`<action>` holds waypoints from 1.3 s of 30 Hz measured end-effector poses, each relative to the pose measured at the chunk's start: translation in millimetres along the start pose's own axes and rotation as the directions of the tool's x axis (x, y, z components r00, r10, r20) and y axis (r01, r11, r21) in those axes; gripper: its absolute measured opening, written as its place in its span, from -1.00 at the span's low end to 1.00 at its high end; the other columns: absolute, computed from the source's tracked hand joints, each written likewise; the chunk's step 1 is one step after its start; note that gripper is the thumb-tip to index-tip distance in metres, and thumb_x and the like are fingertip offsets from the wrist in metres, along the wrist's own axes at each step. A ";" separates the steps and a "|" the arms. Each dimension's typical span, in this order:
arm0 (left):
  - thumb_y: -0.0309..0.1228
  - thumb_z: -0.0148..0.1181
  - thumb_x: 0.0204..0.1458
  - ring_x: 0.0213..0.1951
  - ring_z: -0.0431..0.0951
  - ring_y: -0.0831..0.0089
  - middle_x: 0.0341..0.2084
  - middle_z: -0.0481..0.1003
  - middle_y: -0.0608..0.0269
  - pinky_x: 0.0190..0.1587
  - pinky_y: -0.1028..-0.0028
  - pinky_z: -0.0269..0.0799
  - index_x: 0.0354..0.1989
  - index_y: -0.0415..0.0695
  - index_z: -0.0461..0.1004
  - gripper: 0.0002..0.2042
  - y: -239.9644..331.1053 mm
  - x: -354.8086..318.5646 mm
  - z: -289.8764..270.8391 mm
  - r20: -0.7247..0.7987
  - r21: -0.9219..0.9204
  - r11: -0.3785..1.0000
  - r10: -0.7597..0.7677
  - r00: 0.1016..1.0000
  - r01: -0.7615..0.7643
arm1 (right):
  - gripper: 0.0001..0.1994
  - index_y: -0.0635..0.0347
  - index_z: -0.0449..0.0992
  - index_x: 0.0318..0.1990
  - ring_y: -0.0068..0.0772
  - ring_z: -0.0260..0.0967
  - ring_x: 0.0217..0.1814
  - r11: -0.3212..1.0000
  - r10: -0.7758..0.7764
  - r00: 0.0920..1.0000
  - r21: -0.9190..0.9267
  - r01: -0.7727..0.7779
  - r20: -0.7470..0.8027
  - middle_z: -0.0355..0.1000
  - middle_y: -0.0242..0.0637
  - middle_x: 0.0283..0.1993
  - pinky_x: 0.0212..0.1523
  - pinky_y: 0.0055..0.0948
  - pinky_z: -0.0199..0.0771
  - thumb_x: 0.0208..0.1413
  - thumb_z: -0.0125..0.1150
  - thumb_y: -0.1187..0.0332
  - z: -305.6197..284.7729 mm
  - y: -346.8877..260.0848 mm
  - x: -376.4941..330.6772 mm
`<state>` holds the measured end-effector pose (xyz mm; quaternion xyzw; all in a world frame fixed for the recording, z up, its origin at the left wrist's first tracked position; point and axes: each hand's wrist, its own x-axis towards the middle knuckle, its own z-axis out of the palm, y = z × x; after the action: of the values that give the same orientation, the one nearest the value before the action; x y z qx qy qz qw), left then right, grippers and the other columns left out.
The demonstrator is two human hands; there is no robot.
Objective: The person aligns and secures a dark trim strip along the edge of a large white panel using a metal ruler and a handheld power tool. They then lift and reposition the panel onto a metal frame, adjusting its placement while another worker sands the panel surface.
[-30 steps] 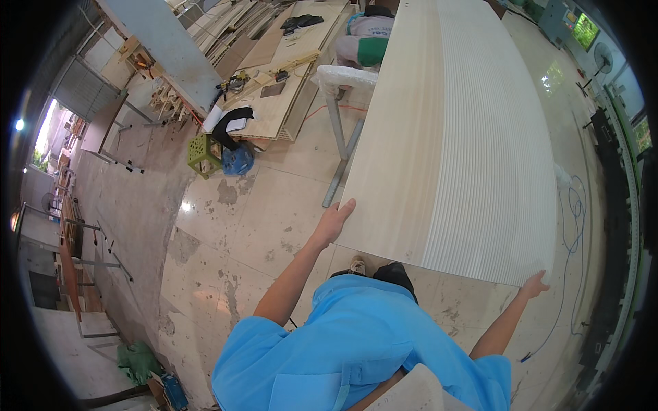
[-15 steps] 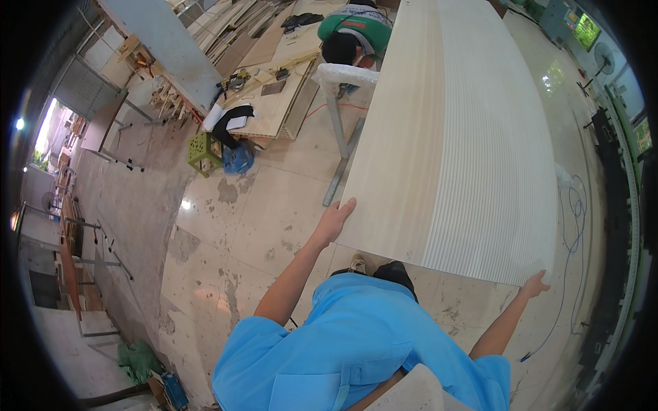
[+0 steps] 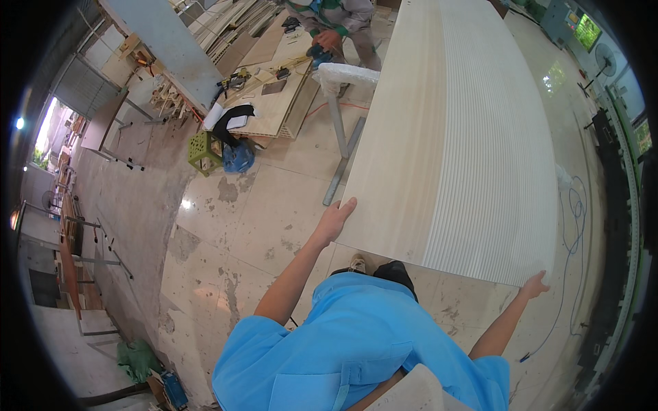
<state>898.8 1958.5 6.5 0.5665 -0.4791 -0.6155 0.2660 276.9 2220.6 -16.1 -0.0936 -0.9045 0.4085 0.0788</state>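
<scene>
A long pale panel [image 3: 404, 151] stretches away in front of me, smooth wood-toned on its left and finely ribbed on its right [image 3: 490, 157]. My left hand [image 3: 336, 220] is closed on its near left corner, the thumb lying on the top face and the other fingers hidden underneath. At the near right corner, my right hand [image 3: 534, 285] grips the panel's edge. A padded metal stand [image 3: 336, 123] wrapped in clear film shows beside the panel's left edge.
Left of the panel, a co-worker [image 3: 343, 34] leans over a stack of boards [image 3: 274, 113] with a blue tool. A green stool [image 3: 202, 152] and blue bag [image 3: 238, 159] stand nearby. A blue cable [image 3: 567, 274] lies on the floor at right, beside a long dark machine [image 3: 603, 205].
The co-worker has risen from a deep crouch beside the stand and now bends over the boards with a blue tool. My hands and the panel have hardly moved.
</scene>
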 end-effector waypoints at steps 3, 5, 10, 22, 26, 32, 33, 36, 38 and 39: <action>0.12 0.05 0.29 -0.05 0.61 0.31 -0.04 0.58 -0.05 0.06 0.37 0.49 0.19 -0.46 0.40 -0.28 -3.6 0.6 0.2 -0.001 -0.012 1.000 0.002 1.000 -0.002 | -0.07 0.34 -0.16 0.53 0.31 0.30 0.35 1.000 -0.027 1.000 0.014 0.027 -0.009 0.23 0.34 0.37 0.34 0.03 0.37 0.28 0.12 -0.12 0.3 2.8 2.0; 0.12 0.05 0.29 -0.04 0.61 0.31 -0.02 0.58 -0.06 0.07 0.37 0.49 0.20 -0.46 0.39 -0.28 -3.8 2.1 0.3 -0.001 -0.010 1.000 0.004 1.000 -0.004 | -0.07 0.34 -0.16 0.53 0.31 0.32 0.34 1.000 -0.015 1.000 -0.001 0.015 -0.007 0.24 0.35 0.36 0.32 0.02 0.39 0.28 0.12 -0.12 -0.2 3.3 2.8; 0.11 0.02 0.31 0.03 0.58 0.28 0.02 0.56 -0.06 0.12 0.35 0.46 0.23 -0.43 0.38 -0.29 -1.1 2.2 -0.6 0.034 -0.042 0.999 -0.015 0.999 0.016 | -0.07 0.35 -0.17 0.53 0.30 0.34 0.32 1.000 -0.021 1.000 0.014 0.021 -0.006 0.27 0.35 0.34 0.30 -0.01 0.42 0.28 0.13 -0.11 0.2 3.1 1.9; 0.05 -0.07 0.36 -0.21 0.62 0.40 -0.22 0.62 0.10 -0.06 0.35 0.52 0.05 -0.24 0.48 -0.47 -73.5 -38.8 -26.5 0.120 -0.443 0.876 -0.151 0.981 0.189 | -0.06 0.35 -0.16 0.52 0.30 0.35 0.30 0.998 -0.054 0.998 -0.016 0.054 -0.031 0.29 0.33 0.32 0.29 0.01 0.41 0.27 0.13 -0.12 11.8 18.1 11.1; -0.01 0.04 0.29 -0.35 0.61 0.40 -0.37 0.61 0.14 -0.28 0.40 0.51 -0.02 -0.22 0.45 -0.55 -160.3 -79.1 -22.7 -0.119 -0.226 0.901 -0.402 0.908 0.369 | -0.05 0.31 -0.18 0.53 0.32 0.28 0.36 0.999 -0.040 0.999 0.009 0.040 0.025 0.24 0.33 0.36 0.34 0.05 0.35 0.28 0.09 -0.18 9.9 14.4 0.3; -0.07 0.13 0.26 -0.39 0.61 0.35 -0.40 0.61 0.06 -0.31 0.34 0.52 -0.05 -0.31 0.50 -0.55 -246.0 -142.3 28.1 -0.145 0.025 0.842 -0.530 0.835 0.539 | -0.24 0.11 0.00 0.54 0.26 -0.01 0.56 0.796 -0.355 0.933 -0.503 0.336 0.062 0.03 0.30 0.49 0.43 0.20 0.15 0.36 -0.06 -0.16 -1.4 12.0 -8.5; -0.07 0.14 0.26 -0.36 0.62 0.37 -0.39 0.62 0.07 -0.29 0.34 0.53 -0.06 -0.31 0.51 -0.55 -243.0 -151.3 43.2 -0.158 0.076 0.835 -0.530 0.833 0.545 | -0.28 0.08 0.05 0.53 0.23 -0.06 0.58 0.673 -0.497 0.864 -0.593 0.441 0.079 0.00 0.29 0.51 0.46 0.21 0.09 0.38 -0.09 -0.14 -3.2 11.5 -6.3; -0.11 0.16 0.25 -0.31 0.65 0.33 -0.36 0.64 0.07 -0.23 0.33 0.53 -0.05 -0.27 0.52 -0.60 -209.2 -173.3 86.0 -0.112 0.447 0.872 -0.165 0.980 0.198 | -0.40 0.01 0.15 0.50 0.26 0.01 0.54 0.417 -0.561 0.739 -0.644 0.642 0.373 0.07 0.22 0.49 0.47 0.20 0.07 0.44 -0.16 -0.05 -4.6 6.5 5.1; -0.15 0.16 0.25 -0.27 0.67 0.26 -0.33 0.64 0.06 -0.20 0.30 0.53 -0.04 -0.23 0.52 -0.64 -175.6 -183.0 110.2 0.024 0.379 0.922 -0.101 0.995 0.084 | -0.42 -0.01 0.16 0.50 0.23 0.05 0.53 0.401 -0.604 0.676 -0.572 0.715 0.422 0.11 0.19 0.48 0.48 0.16 0.05 0.44 -0.17 -0.04 -5.2 0.9 14.6; -0.17 0.17 0.25 -0.25 0.68 0.23 -0.32 0.64 0.05 -0.18 0.29 0.53 -0.03 -0.21 0.52 -0.66 -159.4 -183.7 122.6 0.096 0.299 0.954 -0.037 0.995 0.007 | -0.42 -0.03 0.17 0.49 0.22 0.06 0.52 0.349 -0.624 0.647 -0.584 0.733 0.438 0.13 0.18 0.47 0.47 0.15 0.06 0.44 -0.17 -0.05 -4.7 -2.3 18.1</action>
<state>856.2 2217.4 -66.7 0.5737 -0.5731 -0.5667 0.1460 260.1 2226.8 -10.1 0.2957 -0.9446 -0.0464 0.1344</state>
